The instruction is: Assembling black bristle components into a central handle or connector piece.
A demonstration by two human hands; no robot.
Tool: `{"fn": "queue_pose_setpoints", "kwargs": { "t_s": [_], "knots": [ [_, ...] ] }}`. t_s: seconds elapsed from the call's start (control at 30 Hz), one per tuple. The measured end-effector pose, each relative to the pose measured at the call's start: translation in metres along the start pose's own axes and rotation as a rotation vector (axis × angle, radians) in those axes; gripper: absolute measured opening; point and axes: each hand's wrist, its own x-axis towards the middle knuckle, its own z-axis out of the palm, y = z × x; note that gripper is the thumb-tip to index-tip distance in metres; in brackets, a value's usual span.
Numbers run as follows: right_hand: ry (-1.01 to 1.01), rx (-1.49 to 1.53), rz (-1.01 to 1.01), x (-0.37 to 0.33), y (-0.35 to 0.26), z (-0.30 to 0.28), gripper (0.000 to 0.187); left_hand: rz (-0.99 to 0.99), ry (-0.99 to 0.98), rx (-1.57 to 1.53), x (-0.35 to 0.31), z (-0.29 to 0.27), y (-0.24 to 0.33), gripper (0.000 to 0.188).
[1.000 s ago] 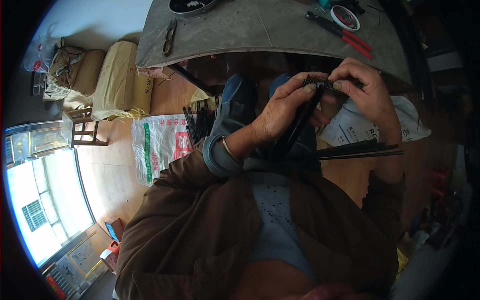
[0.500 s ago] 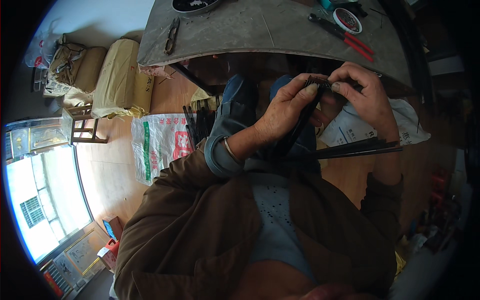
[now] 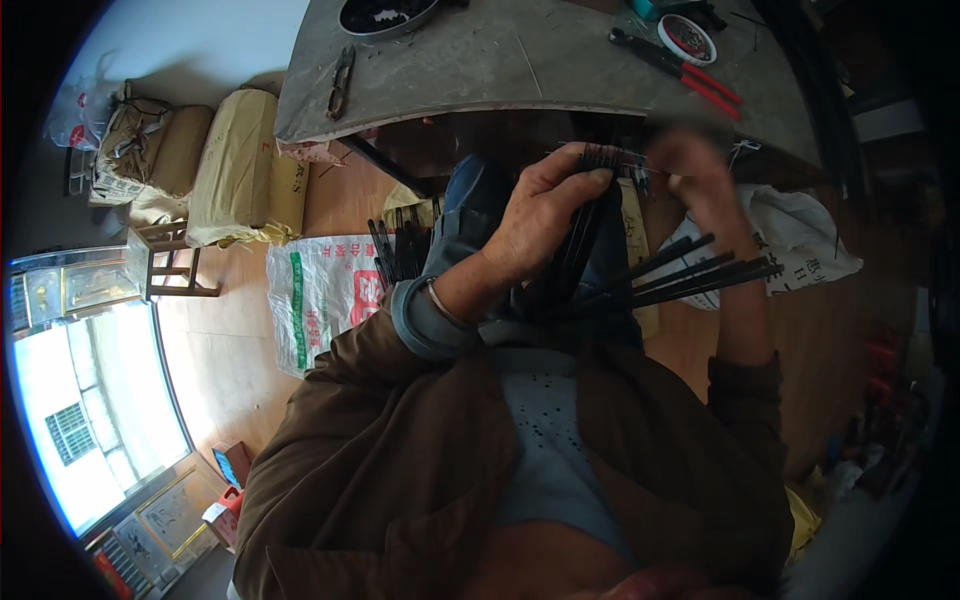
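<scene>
My left hand point(image 3: 540, 210) is closed round a bundle of thin black strips point(image 3: 576, 245) held upright over my lap, with the thumb pressed across it near the top. A fine wire-like line point(image 3: 632, 160) runs from the top of the bundle toward my right hand point(image 3: 700, 180). That hand is smeared by motion, so whether its fingers pinch the line cannot be told. More black strips point(image 3: 690, 280) lie across my lap, fanning out to the right below my right hand.
Ahead stands a grey table point(image 3: 470, 75) bearing dark-handled pliers point(image 3: 341, 82), red-handled pliers point(image 3: 700, 85), a bowl of black bits point(image 3: 388, 14) and a small white dish point(image 3: 687, 40). Left are wrapped bales point(image 3: 235, 165), a wooden stool point(image 3: 175, 255) and further black strips point(image 3: 400, 250). A white sack point(image 3: 800, 235) lies right.
My left hand and its bundle have shifted left. My right hand has drawn away from the top of the bundle and is blurred. The strips on my lap have spread apart.
</scene>
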Motion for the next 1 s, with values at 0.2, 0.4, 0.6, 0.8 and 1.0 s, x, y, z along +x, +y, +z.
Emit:
{"fn": "queue_pose_setpoints", "kwargs": {
  "t_s": [0.2,0.4,0.6,0.8,1.0],
  "knots": [
    [-0.054,-0.081,0.029,0.010,0.038,0.087,0.036,0.184,-0.062,0.345,0.013,-0.015,0.007,0.042],
    [0.225,-0.077,-0.123,0.003,0.038,0.125,0.025,-0.324,-0.108,0.142,0.006,-0.018,0.040,0.032],
    [0.326,-0.084,-0.100,0.009,0.038,0.139,0.021,-0.106,0.008,0.205,0.006,-0.027,0.021,0.027],
    [0.334,0.055,0.011,0.006,0.027,0.142,0.020,-0.152,-0.099,0.243,0.016,-0.027,0.028,0.030],
    [0.198,0.193,0.001,0.013,0.024,0.132,0.018,-0.359,-0.207,0.105,0.019,-0.027,0.041,0.030]
  ]
}}
